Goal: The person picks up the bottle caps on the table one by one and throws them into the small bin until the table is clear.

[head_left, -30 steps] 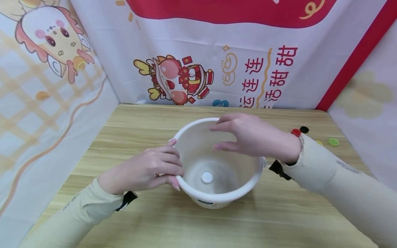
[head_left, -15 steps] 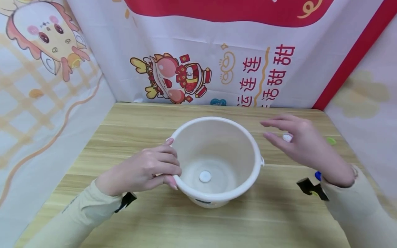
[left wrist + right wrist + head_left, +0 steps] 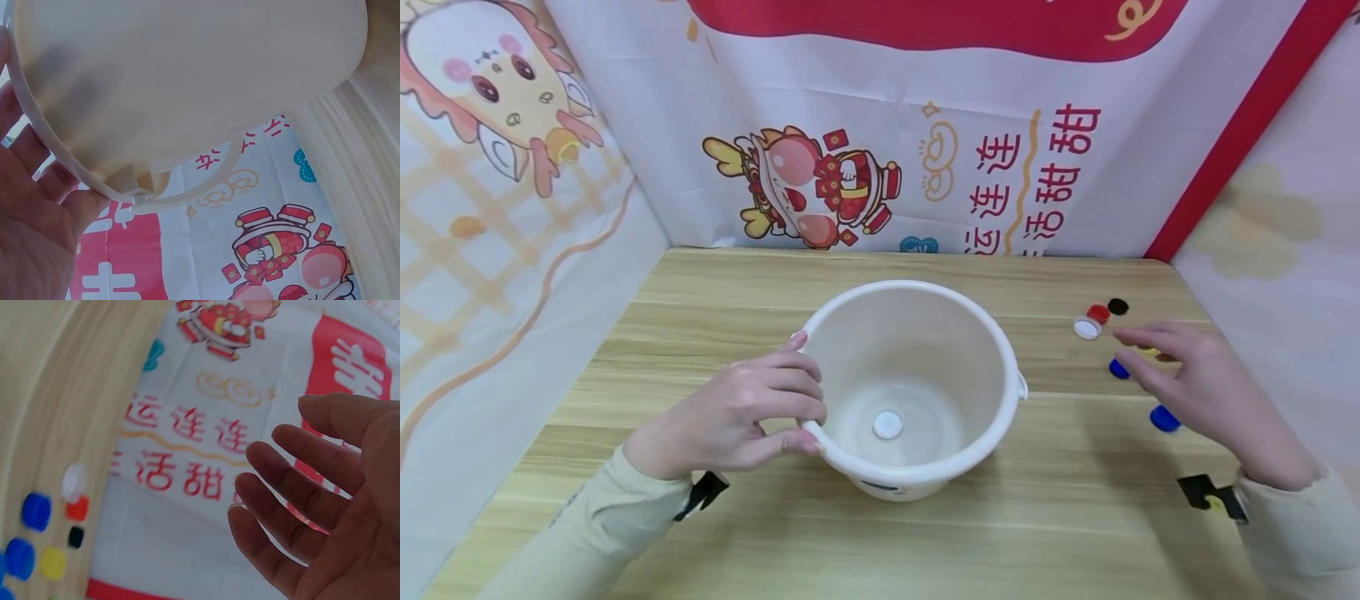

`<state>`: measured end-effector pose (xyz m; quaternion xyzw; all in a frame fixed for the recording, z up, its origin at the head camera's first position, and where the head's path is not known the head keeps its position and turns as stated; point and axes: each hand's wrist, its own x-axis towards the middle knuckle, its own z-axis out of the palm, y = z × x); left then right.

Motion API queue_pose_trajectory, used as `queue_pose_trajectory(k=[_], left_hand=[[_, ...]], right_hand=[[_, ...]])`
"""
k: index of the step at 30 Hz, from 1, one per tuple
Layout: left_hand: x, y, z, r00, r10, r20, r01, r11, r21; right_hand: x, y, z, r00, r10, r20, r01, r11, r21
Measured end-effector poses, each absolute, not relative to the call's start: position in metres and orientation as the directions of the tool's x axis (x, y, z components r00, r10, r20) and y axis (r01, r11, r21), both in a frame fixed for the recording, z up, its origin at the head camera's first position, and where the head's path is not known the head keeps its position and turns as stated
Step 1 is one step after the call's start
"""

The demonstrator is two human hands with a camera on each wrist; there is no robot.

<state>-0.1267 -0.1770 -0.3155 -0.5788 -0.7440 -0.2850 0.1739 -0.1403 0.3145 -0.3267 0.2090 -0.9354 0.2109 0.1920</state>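
A white plastic bucket (image 3: 910, 333) stands upright on the wooden table, with one round white cap (image 3: 887, 425) on its floor. My left hand (image 3: 737, 408) grips the bucket's left rim, fingers over the edge; the left wrist view shows the bucket's wall (image 3: 187, 75) and its handle (image 3: 219, 181). At the right, my right hand (image 3: 1213, 392) hovers above scattered plastic caps with relaxed fingers and nothing in them. Near it lie a white cap (image 3: 1087, 328), a red cap (image 3: 1098, 314), a black cap (image 3: 1117, 307), and blue caps (image 3: 1165, 418). A yellow cap (image 3: 53, 562) is partly hidden by that hand in the head view.
The wooden table (image 3: 722, 292) ends at a printed white and red cloth backdrop (image 3: 850, 92). Similar cloth (image 3: 497, 250) hangs along the left side, and more on the right.
My right hand has moved from over the bucket's mouth rightward to above the caps, bringing more of them into view. My left hand keeps its hold on the rim.
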Motion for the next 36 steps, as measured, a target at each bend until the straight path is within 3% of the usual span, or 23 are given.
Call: queue_pose_trajectory(k=[7, 13, 24, 36], left_hand=[[-0.129, -0.175, -0.318, -0.274, 0.749, 0.603, 0.958, 0.157, 0.24], [-0.129, -0.174, -0.318, -0.274, 0.743, 0.611, 0.958, 0.159, 0.237], [-0.118, -0.17, -0.305, -0.18, 0.726, 0.664, 0.98, 0.186, 0.063], [-0.116, -0.172, -0.307, -0.222, 0.729, 0.647, 0.975, 0.185, 0.127]], right_hand=[[-0.141, 0.355, -0.358, -0.883, -0.286, 0.371, -0.397, 0.878, -0.267], [-0.138, 0.386, -0.386, -0.948, -0.247, 0.203, -0.292, 0.927, -0.234], [-0.132, 0.407, -0.408, -0.996, -0.085, -0.028, -0.076, 0.965, -0.249], [-0.132, 0.398, -0.416, -0.995, -0.088, 0.05, -0.098, 0.962, -0.255]])
